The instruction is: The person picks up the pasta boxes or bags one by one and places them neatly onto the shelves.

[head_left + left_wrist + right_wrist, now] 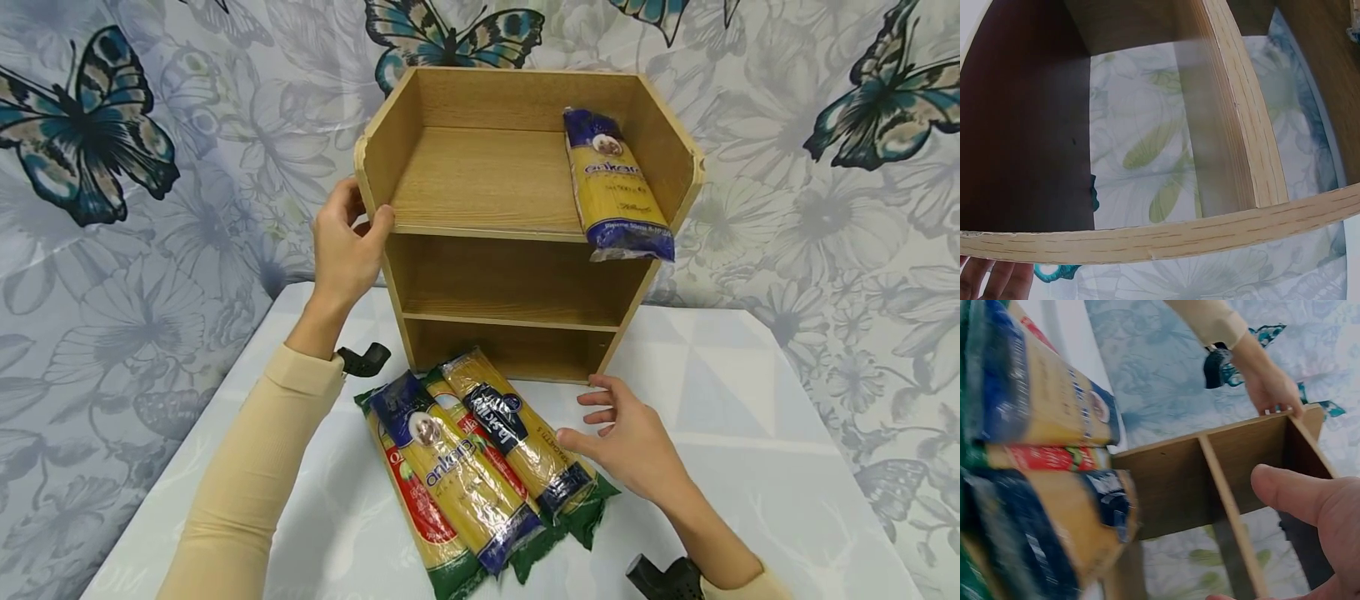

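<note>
We see our left hand [347, 250] gripping the upper left front corner of the wooden shelf unit [480, 179], thumb hooked over the front edge of the side wall and fingers curled behind it. The shelf unit stands at the far side of the white table [750, 417], against the butterfly-patterned cloth [112, 208], and we count three open levels in it. On its top level lies one spaghetti packet [615, 187], at the right end, with its near end sticking out past the front edge.

Our right hand [628, 437] hovers low over the table just in front of the shelf unit, fingers spread and relaxed, holding nothing; its thumb tip lies at, perhaps touching, the nearest packet of the pile [480, 467]. In that pile we count four packets lying side by side and partly overlapping: two with blue ends on top, two with green ends underneath, one of them showing a red label. They lie between our two forearms, directly before the lowest opening of the shelf unit. From the left wrist view only the fingertips [997, 281] show below the wooden edge
</note>
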`<state>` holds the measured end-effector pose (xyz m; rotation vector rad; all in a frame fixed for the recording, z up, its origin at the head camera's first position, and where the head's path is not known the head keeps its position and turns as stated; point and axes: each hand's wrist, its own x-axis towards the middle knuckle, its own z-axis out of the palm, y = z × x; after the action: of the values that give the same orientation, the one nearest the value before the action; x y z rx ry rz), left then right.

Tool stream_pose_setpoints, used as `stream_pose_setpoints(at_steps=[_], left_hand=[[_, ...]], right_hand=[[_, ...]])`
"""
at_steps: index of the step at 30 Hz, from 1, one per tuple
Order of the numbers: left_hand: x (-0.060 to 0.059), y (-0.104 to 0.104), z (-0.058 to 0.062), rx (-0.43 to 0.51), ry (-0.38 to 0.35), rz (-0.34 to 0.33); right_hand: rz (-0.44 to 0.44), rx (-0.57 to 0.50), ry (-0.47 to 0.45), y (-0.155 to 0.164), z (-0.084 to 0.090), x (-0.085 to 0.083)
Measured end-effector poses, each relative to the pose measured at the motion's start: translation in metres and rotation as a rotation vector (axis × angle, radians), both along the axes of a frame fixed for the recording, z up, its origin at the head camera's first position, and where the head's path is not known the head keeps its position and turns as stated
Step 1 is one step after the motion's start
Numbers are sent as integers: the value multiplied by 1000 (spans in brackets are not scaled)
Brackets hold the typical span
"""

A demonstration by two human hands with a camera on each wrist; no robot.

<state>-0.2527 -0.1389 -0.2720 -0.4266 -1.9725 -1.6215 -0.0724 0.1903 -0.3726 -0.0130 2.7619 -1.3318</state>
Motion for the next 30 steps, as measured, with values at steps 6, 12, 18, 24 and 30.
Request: stream_pose_setpoints(at_steps=[6, 12, 18, 24, 30], left_hand=[[0, 0, -1, 2, 22, -6], [1, 0, 0, 0, 5, 3], [-1, -1, -3, -4, 7, 6], [-4, -1, -6, -1, 23, 7], [-4, -1, -5, -3, 24, 10]], right_hand=[[-39, 15, -87, -9, -22, 5], [-53, 62, -138, -15, -40, 9], [-60, 86, -147, -19, -51, 11], [-52, 123, -140, -22, -59, 13], [-48, 210, -116, -30, -67, 15]])
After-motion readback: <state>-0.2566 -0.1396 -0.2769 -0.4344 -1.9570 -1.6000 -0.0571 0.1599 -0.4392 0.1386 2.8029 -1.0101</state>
